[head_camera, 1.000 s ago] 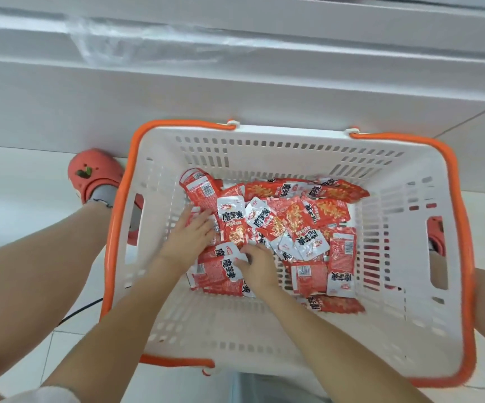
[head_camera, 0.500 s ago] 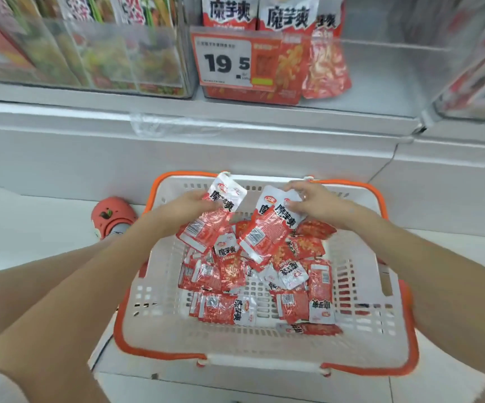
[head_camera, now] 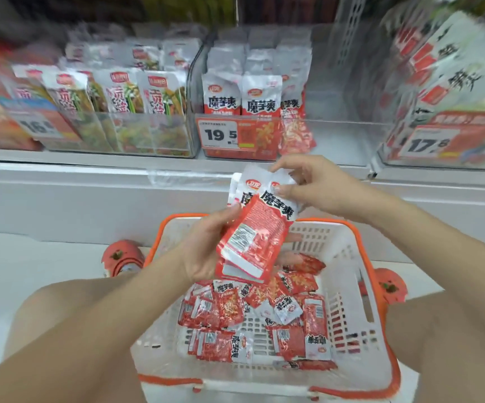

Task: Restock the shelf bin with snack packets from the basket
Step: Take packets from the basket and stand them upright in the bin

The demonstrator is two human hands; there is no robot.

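Your left hand (head_camera: pixel 206 248) grips a small stack of red snack packets (head_camera: pixel 252 237), three or so though the exact count is unclear, and your right hand (head_camera: pixel 314 187) pinches its top edge. Below both hands, one basket (head_camera: pixel 348 257) holds over a dozen more packets; the shelf bin (head_camera: pixel 316 132) sits just above your right hand.

head view, looking forward and down, close over basket (head_camera: pixel 348 257), facing shelf (head_camera: pixel 90 167)

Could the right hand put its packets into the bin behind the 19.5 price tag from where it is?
Probably yes: the right hand pinches the packets just below the bin, whose right part looks bare, with nothing between.
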